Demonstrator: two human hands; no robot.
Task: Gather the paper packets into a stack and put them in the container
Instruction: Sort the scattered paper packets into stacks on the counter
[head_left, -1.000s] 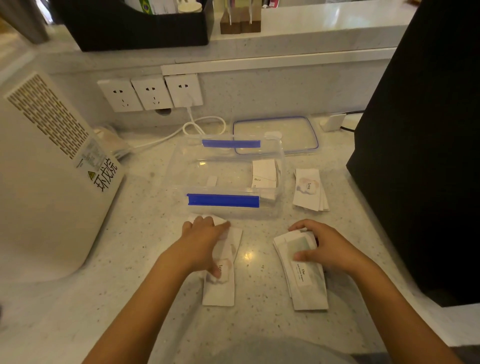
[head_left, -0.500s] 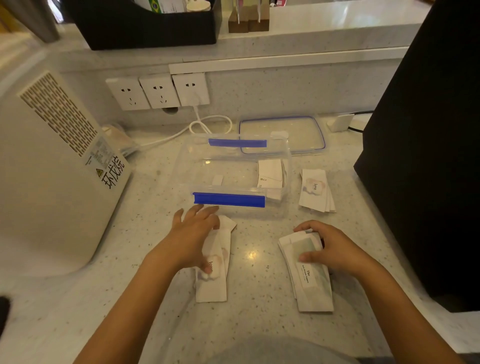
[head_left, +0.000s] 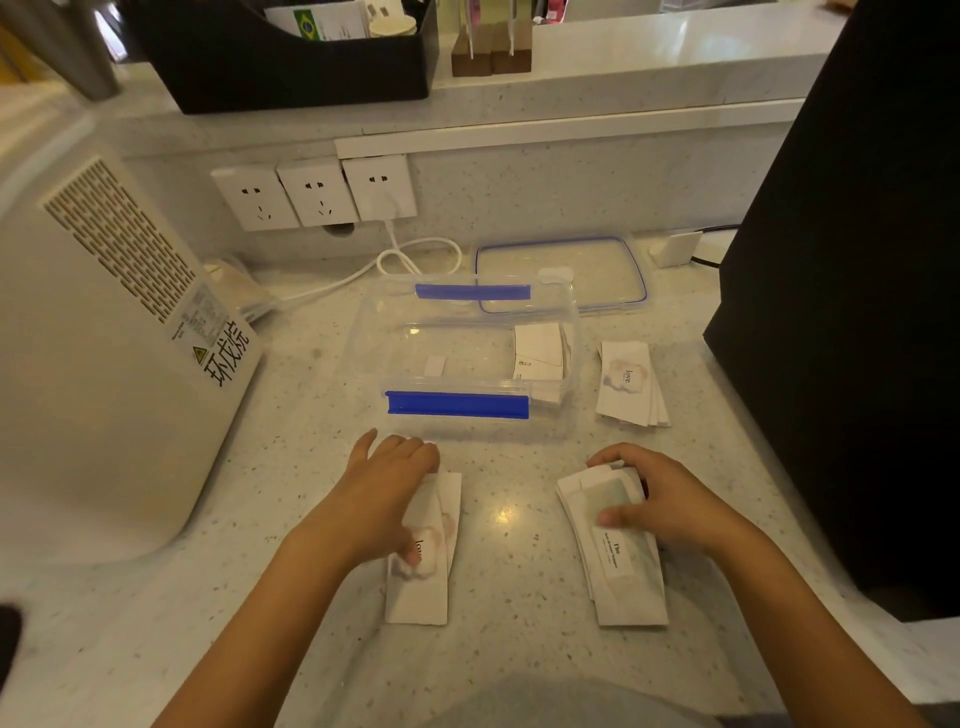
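On the speckled table (head_left: 509, 571), the left hand (head_left: 384, 499) lies flat, fingers spread, on slim white paper packets (head_left: 423, 566) printed "love" over a pink blotch. The right hand (head_left: 660, 499) pinches a fanned grey-green stack (head_left: 623, 577). The clear, blue-clipped container (head_left: 462, 358) holds some packets; a third stack (head_left: 628, 384) lies just right of it.

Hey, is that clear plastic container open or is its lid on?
Open. The container has no lid on; its blue-rimmed lid lies flat behind it on the counter.

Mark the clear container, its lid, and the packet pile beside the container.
clear container (head_left: 374, 332), head view, bare left wall.
lid (head_left: 597, 265), head view, clear middle panel.
packet pile (head_left: 626, 384), head view, top packet's face.
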